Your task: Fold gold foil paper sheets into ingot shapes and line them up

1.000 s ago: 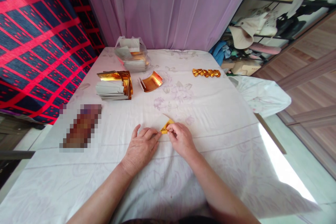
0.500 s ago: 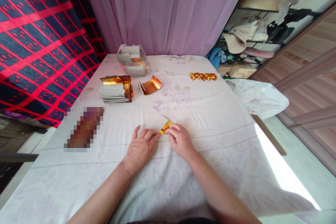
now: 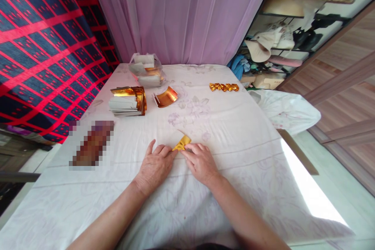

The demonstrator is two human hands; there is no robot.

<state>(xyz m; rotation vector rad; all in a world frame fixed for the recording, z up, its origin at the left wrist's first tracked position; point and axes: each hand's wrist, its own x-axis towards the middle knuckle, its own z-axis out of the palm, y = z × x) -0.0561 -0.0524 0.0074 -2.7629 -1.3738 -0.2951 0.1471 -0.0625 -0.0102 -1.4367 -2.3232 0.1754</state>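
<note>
A small piece of gold foil paper point(image 3: 183, 141), partly folded and creased, lies on the cloth between my hands. My left hand point(image 3: 156, 164) rests palm down, its index finger and thumb side closed on the paper's left corner and its little finger sticking out. From the right, my right hand point(image 3: 202, 163) pinches the near right edge with thumb and fingertips. The paper's upper part stands free, with a thin pale edge beyond it. Fingers hide part of its lower edge.
A stack of foil sheets point(image 3: 127, 103), a curved loose sheet point(image 3: 166, 97) and a plastic bag of sheets point(image 3: 146, 71) lie at the back left. A row of folded gold pieces point(image 3: 224, 87) is at the back right. A blurred-out object point(image 3: 93, 143) lies left on the floral cloth point(image 3: 243, 125).
My right fingers have shifted along the gold foil paper's near edge and spread slightly, so more of its folded surface shows. My left hand keeps its hold. The view has shifted a little.
</note>
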